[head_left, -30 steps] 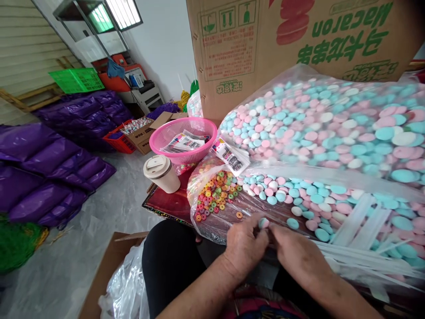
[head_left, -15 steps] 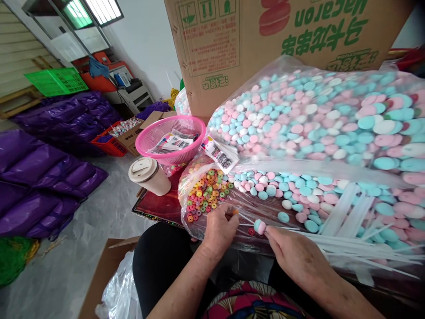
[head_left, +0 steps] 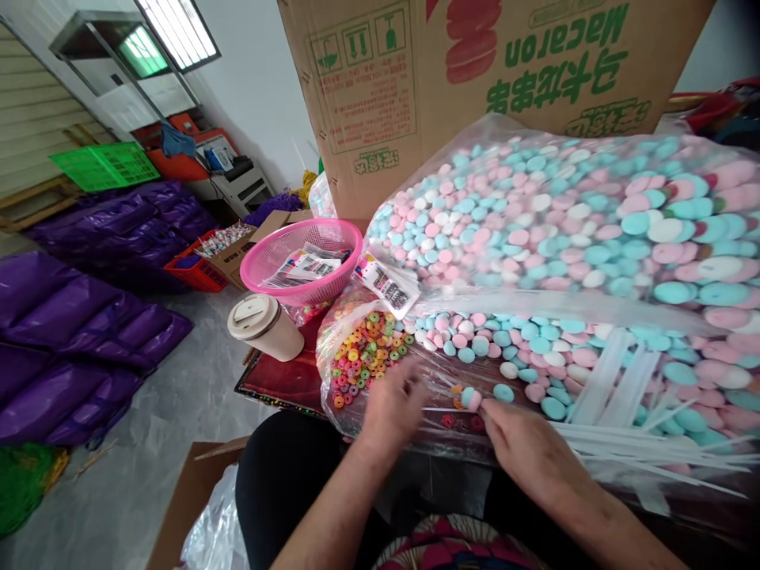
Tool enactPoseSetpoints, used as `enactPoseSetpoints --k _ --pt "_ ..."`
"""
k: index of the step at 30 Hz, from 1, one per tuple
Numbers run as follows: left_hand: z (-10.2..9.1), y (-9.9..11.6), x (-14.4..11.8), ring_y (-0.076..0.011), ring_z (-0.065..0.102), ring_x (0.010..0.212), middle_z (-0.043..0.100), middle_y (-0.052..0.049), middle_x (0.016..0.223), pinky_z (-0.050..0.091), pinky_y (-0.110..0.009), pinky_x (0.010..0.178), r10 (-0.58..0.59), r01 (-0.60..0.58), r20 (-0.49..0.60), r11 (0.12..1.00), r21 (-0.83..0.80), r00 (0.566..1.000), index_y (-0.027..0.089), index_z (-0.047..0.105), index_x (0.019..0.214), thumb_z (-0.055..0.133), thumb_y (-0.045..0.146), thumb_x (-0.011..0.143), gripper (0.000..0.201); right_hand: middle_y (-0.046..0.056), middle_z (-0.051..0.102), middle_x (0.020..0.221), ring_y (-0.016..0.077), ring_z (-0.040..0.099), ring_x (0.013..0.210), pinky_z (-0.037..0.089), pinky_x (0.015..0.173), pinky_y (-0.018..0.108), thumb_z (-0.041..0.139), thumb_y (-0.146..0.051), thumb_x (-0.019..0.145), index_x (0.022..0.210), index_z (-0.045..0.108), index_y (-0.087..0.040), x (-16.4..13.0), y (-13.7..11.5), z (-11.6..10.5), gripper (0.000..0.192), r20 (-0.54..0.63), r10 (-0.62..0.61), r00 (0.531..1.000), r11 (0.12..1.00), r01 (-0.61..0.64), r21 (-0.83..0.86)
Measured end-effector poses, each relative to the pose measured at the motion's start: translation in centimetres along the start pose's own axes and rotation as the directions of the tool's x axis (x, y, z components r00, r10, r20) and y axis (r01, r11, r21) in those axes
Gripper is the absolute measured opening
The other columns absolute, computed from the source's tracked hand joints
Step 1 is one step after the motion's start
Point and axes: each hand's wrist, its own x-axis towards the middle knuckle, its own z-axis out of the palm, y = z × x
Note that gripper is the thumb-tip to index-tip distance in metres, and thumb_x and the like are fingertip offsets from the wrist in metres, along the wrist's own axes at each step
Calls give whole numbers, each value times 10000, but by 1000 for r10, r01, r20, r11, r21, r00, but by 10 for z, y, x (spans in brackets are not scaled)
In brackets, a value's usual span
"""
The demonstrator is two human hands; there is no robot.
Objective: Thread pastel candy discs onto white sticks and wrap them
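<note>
My right hand (head_left: 519, 439) pinches a thin white stick just behind a blue-and-pink candy (head_left: 472, 397). Threaded on the same stick, in front of that candy, is an orange candy ring (head_left: 457, 393). My left hand (head_left: 392, 408) hovers beside the pile of colourful candy rings (head_left: 362, 352); motion smears its fingers, so whether they hold anything is hidden. Two red rings (head_left: 447, 421) lie on the plastic below the stick. Loose pink, blue and white candies (head_left: 552, 344) spread beyond my right hand, with white sticks (head_left: 653, 443) at the right.
A big clear bag of candies (head_left: 534, 214) leans before a cardboard box (head_left: 368, 87). To the left stand a pink basket (head_left: 252, 265) with printed packets and a lidded cup (head_left: 276, 332). Purple bundles (head_left: 71, 340) fill the floor further left; an open carton (head_left: 178, 499) sits by my leg.
The orange ring, earlier in my left fingers at the stick's tip, is now on the stick near the blue-and-pink candy. My left hand has come away from the stick.
</note>
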Motion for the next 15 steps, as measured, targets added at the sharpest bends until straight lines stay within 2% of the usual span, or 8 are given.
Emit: enactPoseSetpoints --k 2,4,5,7,9,11,12,15 --pt "-13 -5 22 -217 624 838 654 -93 1016 470 -313 740 -39 60 -67 937 345 997 198 637 1083 472 174 800 328 58 663 738 171 610 667 369 592 266 318 -223 899 742 574 -191 2 9 1 302 -30 -21 999 997 23 68" --pt "-22 -10 40 -255 623 839 632 -129 1017 467 -341 697 -83 69 0 822 566 997 166 669 957 460 151 795 265 48 648 710 170 595 644 352 579 269 313 -246 898 720 559 -196 0 10 0 307 -37 -40 999 995 44 94" --pt "-23 -11 46 -262 622 832 627 -136 1006 463 -342 678 -90 55 27 787 614 996 155 671 906 462 147 789 239 43 646 703 170 591 637 342 572 272 308 -248 898 722 558 -199 -2 9 -1 310 -33 -45 998 994 48 100" --pt "-24 -13 50 -246 618 814 630 -127 967 458 -331 677 -66 33 33 804 593 997 146 659 846 482 162 782 189 37 646 697 171 589 633 327 566 275 308 -237 895 728 560 -199 -6 6 -3 305 -21 -36 999 994 38 104" --pt "-20 -13 44 -204 610 765 646 -85 861 455 -306 693 -51 55 -21 896 441 998 152 644 797 511 188 768 140 40 654 715 173 589 638 321 568 276 313 -235 897 744 569 -194 -9 3 -5 300 -12 -13 1000 994 15 106" --pt "-14 -12 32 -160 593 677 641 -36 720 456 -270 664 -106 113 -56 984 141 993 155 630 740 547 208 736 99 43 660 734 169 589 645 322 575 274 325 -244 905 760 579 -190 -10 1 -6 297 -7 -6 1000 994 7 106" --pt "-9 -11 25 -144 584 636 634 -19 674 459 -254 636 -152 150 -47 988 -43 987 155 628 731 566 219 718 91 44 663 745 166 591 653 320 578 271 333 -245 908 775 587 -189 -9 0 -7 292 -4 -2 1000 995 2 97" --pt "7 -4 7 -129 593 603 651 -11 683 481 -243 601 -254 252 64 832 -494 965 143 644 799 624 248 658 178 47 670 782 165 606 690 298 569 269 350 -208 912 846 609 -185 -7 -4 -9 269 42 35 998 999 -36 16"
